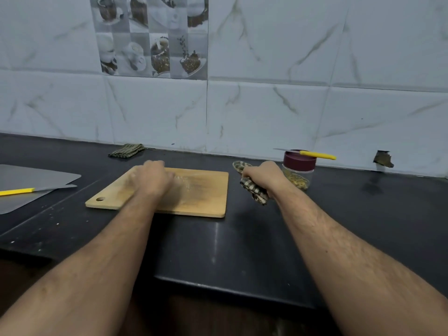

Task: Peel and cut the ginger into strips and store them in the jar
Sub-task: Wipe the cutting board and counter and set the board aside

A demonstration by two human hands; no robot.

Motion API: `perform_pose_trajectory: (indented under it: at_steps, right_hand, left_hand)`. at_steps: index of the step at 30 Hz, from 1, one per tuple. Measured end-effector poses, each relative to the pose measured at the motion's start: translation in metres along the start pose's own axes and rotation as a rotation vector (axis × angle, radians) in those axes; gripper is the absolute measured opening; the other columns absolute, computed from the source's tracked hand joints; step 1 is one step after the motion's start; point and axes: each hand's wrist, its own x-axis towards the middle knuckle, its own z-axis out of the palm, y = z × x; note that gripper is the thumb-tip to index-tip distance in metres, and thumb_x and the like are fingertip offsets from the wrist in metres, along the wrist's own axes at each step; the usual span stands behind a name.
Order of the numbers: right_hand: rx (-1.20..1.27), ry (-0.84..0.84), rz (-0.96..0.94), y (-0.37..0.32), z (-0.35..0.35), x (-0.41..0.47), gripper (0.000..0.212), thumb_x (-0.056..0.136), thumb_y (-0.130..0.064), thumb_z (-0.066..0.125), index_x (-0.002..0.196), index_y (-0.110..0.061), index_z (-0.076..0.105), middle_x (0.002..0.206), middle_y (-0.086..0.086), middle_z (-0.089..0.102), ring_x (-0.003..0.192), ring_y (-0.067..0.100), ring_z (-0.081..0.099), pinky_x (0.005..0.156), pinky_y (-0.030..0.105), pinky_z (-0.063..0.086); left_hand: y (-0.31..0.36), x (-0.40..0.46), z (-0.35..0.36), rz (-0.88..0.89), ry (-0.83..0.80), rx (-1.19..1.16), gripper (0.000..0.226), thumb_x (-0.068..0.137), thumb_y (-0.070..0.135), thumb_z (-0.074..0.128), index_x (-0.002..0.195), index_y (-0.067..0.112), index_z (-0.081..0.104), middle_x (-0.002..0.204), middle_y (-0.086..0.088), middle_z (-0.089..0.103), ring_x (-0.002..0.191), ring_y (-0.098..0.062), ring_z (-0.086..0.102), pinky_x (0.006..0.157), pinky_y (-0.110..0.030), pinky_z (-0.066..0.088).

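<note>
right hand (263, 174) grips a checked cloth (254, 190) beside the jar (298, 170); left hand (151, 177) rests blurred on the cutting board (208, 190), grip unclear.

Dark, shiny stone bench (218, 243) against the wall. On it: flat light wooden chopping board (201, 192) in the middle, thin grey mat (21, 180) at the left, folded green checked cloth (126, 150) at the back, clear jar with dark red lid (299, 163) at the right.

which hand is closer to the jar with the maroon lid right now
The right hand, gripping a checked cloth, is just beside the jar. The left hand rests on the cutting board, well away from it.
</note>
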Motion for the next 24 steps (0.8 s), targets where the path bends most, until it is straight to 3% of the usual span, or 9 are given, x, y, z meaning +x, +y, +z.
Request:
perform_pose_trajectory:
  at_steps: [3,6,8,12,16,20,24]
  right_hand:
    - [-0.078,0.036,-0.043,0.012,-0.025,-0.029,0.028,0.061,-0.034,0.067,0.073,-0.009,0.068,0.069,0.007,0.072,0.069,0.027,0.069,0.071,0.041,0.059]
    - [-0.155,0.053,-0.053,0.027,-0.051,-0.061,0.025,0.069,-0.031,0.066,0.08,-0.009,0.069,0.071,0.005,0.072,0.067,0.024,0.067,0.072,0.038,0.058]
    - [-0.209,0.063,-0.058,0.035,-0.068,-0.079,0.025,0.074,-0.033,0.063,0.081,-0.01,0.07,0.07,0.002,0.072,0.063,0.02,0.066,0.063,0.032,0.057]
    - [-0.374,0.098,-0.104,0.047,-0.098,-0.115,0.024,0.084,-0.038,0.062,0.074,-0.016,0.06,0.07,-0.003,0.065,0.063,0.013,0.06,0.053,0.025,0.039]
    - [-0.525,0.1,-0.15,0.057,-0.094,-0.137,0.039,0.083,-0.05,0.061,0.102,-0.017,0.06,0.106,0.003,0.067,0.093,0.025,0.061,0.071,0.029,0.042]
    - [-0.632,0.097,-0.202,0.058,-0.068,-0.161,0.042,0.086,-0.046,0.058,0.116,-0.016,0.057,0.115,0.007,0.064,0.108,0.032,0.059,0.074,0.032,0.043]
    - [-0.705,0.085,-0.252,0.055,-0.042,-0.178,0.037,0.089,-0.039,0.053,0.118,-0.016,0.056,0.117,0.009,0.064,0.108,0.031,0.06,0.072,0.033,0.042]
  left_hand:
    - [0.039,-0.038,-0.004,0.117,-0.017,-0.046,0.045,0.094,0.043,0.055,0.13,0.015,0.059,0.131,-0.011,0.058,0.123,-0.032,0.052,0.1,-0.043,0.041]
    - [0.068,-0.076,-0.007,0.193,-0.046,-0.055,0.046,0.095,0.044,0.053,0.13,0.016,0.059,0.13,-0.008,0.059,0.123,-0.029,0.053,0.1,-0.042,0.041]
    - [0.08,-0.095,-0.007,0.232,-0.052,-0.066,0.046,0.095,0.045,0.053,0.13,0.015,0.06,0.13,-0.008,0.061,0.125,-0.029,0.053,0.102,-0.04,0.04]
    - [0.092,-0.132,-0.006,0.307,-0.073,-0.128,0.042,0.096,0.044,0.054,0.124,0.015,0.063,0.127,-0.006,0.065,0.124,-0.027,0.053,0.101,-0.039,0.039]
    - [0.09,-0.157,0.0,0.331,-0.101,-0.18,0.04,0.096,0.042,0.054,0.126,0.016,0.063,0.124,-0.005,0.066,0.12,-0.027,0.057,0.098,-0.039,0.044]
    - [0.084,-0.175,0.003,0.325,-0.073,-0.23,0.034,0.098,0.035,0.051,0.122,0.016,0.066,0.118,-0.005,0.069,0.112,-0.027,0.061,0.091,-0.037,0.047]
    - [0.076,-0.181,-0.004,0.275,-0.016,-0.323,0.029,0.1,0.024,0.049,0.119,0.013,0.068,0.116,-0.009,0.07,0.111,-0.03,0.061,0.092,-0.038,0.049]
